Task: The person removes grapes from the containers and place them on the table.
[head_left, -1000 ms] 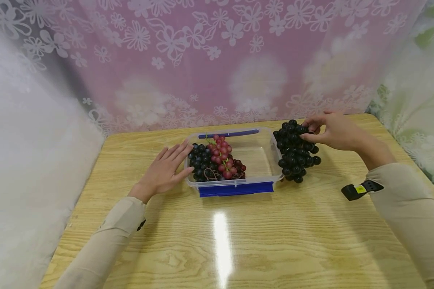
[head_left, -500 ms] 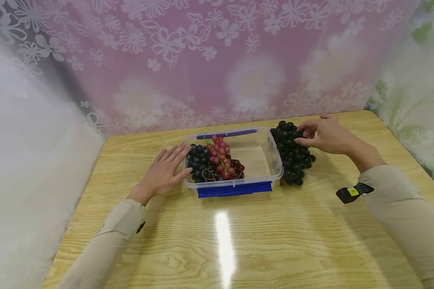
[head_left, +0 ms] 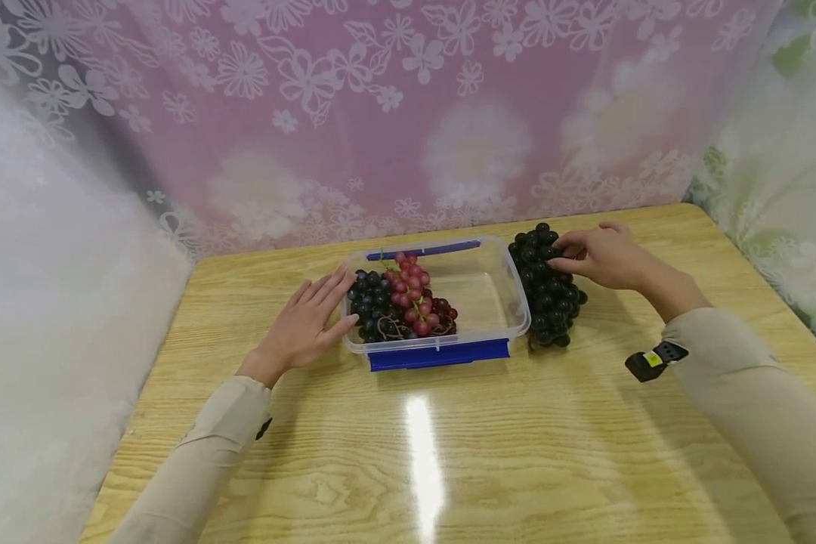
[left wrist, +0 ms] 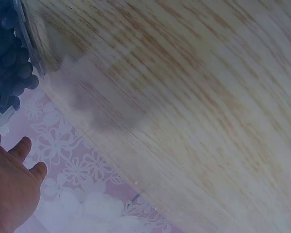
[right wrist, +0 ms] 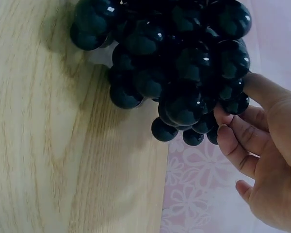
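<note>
A clear plastic container (head_left: 479,335) with blue side clips stands on the table. Its left half holds a bunch of dark blue grapes (head_left: 370,302), a bunch of red grapes (head_left: 410,283) and some darker red grapes (head_left: 443,313). My left hand (head_left: 307,321) rests against the container's left rim, fingers straight. Just outside the right wall is a bunch of black grapes (head_left: 551,298); my right hand (head_left: 601,255) pinches it near the top. In the right wrist view, the thumb and fingers of my right hand (right wrist: 266,141) meet at the end of the black grapes (right wrist: 179,73).
The wooden table (head_left: 326,453) extends in front of the container. A pink floral curtain (head_left: 381,151) hangs along its back edge. White cloth (head_left: 61,317) lies to the left, and a leaf-patterned cloth (head_left: 782,227) hangs to the right.
My right hand has shifted slightly left with the black grapes, which now sit closer against the container's right side. My left hand stays at the left rim.
</note>
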A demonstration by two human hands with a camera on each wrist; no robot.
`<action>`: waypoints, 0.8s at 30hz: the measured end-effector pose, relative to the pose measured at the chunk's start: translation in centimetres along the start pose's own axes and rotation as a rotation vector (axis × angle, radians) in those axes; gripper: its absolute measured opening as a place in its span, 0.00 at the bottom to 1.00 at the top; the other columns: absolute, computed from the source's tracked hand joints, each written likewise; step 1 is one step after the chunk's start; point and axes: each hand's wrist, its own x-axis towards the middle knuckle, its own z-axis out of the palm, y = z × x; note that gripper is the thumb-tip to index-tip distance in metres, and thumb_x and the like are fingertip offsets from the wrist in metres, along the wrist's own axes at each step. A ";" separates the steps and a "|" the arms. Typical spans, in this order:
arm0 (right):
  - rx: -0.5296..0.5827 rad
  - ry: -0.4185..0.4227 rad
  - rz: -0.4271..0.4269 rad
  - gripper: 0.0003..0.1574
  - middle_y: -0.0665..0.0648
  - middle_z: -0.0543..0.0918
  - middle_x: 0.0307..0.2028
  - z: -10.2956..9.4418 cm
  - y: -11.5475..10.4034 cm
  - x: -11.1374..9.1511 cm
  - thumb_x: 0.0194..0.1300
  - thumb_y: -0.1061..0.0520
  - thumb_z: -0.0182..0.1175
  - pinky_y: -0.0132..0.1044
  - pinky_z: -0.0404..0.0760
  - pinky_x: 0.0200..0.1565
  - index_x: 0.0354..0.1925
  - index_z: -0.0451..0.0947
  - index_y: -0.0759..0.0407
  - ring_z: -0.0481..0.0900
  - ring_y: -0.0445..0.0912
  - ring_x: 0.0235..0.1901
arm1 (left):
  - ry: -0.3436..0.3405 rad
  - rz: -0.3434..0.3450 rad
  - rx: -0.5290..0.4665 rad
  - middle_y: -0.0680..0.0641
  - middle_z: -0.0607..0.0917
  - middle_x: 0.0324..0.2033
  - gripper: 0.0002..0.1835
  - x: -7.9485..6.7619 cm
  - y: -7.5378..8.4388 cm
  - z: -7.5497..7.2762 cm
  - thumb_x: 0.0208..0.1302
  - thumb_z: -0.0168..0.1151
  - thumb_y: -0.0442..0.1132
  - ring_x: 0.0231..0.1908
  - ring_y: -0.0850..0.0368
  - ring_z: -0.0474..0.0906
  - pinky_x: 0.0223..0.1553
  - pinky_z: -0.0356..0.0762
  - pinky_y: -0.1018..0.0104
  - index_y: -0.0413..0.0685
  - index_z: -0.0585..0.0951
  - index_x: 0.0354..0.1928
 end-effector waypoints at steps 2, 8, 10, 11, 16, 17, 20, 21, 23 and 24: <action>0.000 -0.014 -0.009 0.28 0.58 0.85 0.39 -0.1 0.0 0.1 0.69 0.47 0.57 0.65 0.50 0.60 0.57 0.75 0.66 0.81 0.56 0.40 | 0.001 -0.002 -0.002 0.54 0.41 0.75 0.38 0.0 0.0 -0.1 0.73 0.35 0.63 0.72 0.50 0.44 0.69 0.38 0.48 0.53 0.46 0.76; -0.039 -0.042 -0.101 0.25 0.54 0.85 0.37 -0.3 -0.2 0.2 0.69 0.50 0.58 0.54 0.74 0.40 0.58 0.77 0.64 0.81 0.50 0.33 | -0.006 -0.003 0.004 0.54 0.41 0.75 0.38 -0.1 0.1 -0.3 0.73 0.35 0.63 0.72 0.50 0.44 0.69 0.38 0.47 0.54 0.45 0.76; -0.037 -0.056 -0.115 0.24 0.54 0.85 0.37 -0.3 -0.2 0.1 0.69 0.51 0.58 0.55 0.73 0.41 0.58 0.77 0.62 0.81 0.49 0.33 | -0.012 -0.008 0.000 0.54 0.41 0.75 0.38 -0.1 0.1 -0.3 0.73 0.35 0.63 0.72 0.50 0.44 0.69 0.38 0.48 0.55 0.44 0.76; -0.034 -0.066 -0.116 0.24 0.54 0.85 0.37 -0.3 -0.2 0.1 0.69 0.51 0.58 0.57 0.71 0.44 0.58 0.77 0.62 0.81 0.49 0.34 | -0.014 -0.011 -0.004 0.54 0.41 0.75 0.37 -0.2 0.2 -0.3 0.73 0.35 0.63 0.72 0.50 0.43 0.69 0.37 0.48 0.56 0.44 0.76; -0.040 -0.092 -0.057 0.25 0.55 0.85 0.38 -0.3 -0.4 0.1 0.70 0.50 0.57 0.67 0.52 0.56 0.59 0.76 0.62 0.80 0.54 0.39 | -0.011 -0.007 -0.009 0.54 0.41 0.75 0.37 -0.2 0.1 -0.4 0.73 0.35 0.63 0.72 0.51 0.43 0.69 0.37 0.48 0.56 0.43 0.76; -0.059 -0.085 -0.045 0.25 0.55 0.85 0.36 -0.3 -0.6 0.2 0.70 0.50 0.57 0.68 0.49 0.56 0.59 0.76 0.62 0.80 0.54 0.39 | -0.008 -0.006 -0.007 0.54 0.41 0.75 0.37 -0.2 0.1 -0.4 0.73 0.35 0.63 0.72 0.51 0.42 0.69 0.37 0.48 0.56 0.43 0.76; -0.122 -0.033 -0.013 0.23 0.51 0.85 0.30 -0.3 -1.1 0.2 0.68 0.49 0.59 0.68 0.45 0.57 0.56 0.80 0.60 0.80 0.54 0.38 | -0.002 -0.004 -0.002 0.55 0.41 0.75 0.37 -0.1 0.1 -0.3 0.73 0.35 0.63 0.72 0.51 0.43 0.69 0.37 0.47 0.56 0.44 0.77; -0.143 -0.016 -0.004 0.22 0.50 0.85 0.27 -0.3 -1.3 0.1 0.67 0.48 0.60 0.68 0.45 0.57 0.54 0.81 0.59 0.80 0.53 0.36 | -0.001 -0.004 -0.003 0.55 0.41 0.75 0.37 -0.1 0.1 -0.3 0.73 0.35 0.63 0.72 0.51 0.43 0.69 0.37 0.47 0.56 0.44 0.77; -0.180 0.009 0.005 0.21 0.48 0.83 0.22 -0.1 -1.4 0.0 0.67 0.48 0.61 0.68 0.45 0.57 0.53 0.82 0.57 0.79 0.52 0.33 | -0.003 -0.001 -0.001 0.54 0.41 0.75 0.37 -0.1 0.1 -0.3 0.73 0.36 0.63 0.72 0.50 0.43 0.69 0.37 0.47 0.55 0.44 0.77; -0.192 0.016 0.001 0.21 0.47 0.82 0.21 0.0 -1.4 -0.1 0.67 0.49 0.61 0.68 0.46 0.56 0.53 0.82 0.57 0.79 0.51 0.31 | -0.004 0.000 -0.003 0.54 0.41 0.75 0.37 -0.1 0.2 -0.2 0.73 0.36 0.63 0.72 0.49 0.44 0.69 0.37 0.47 0.55 0.45 0.77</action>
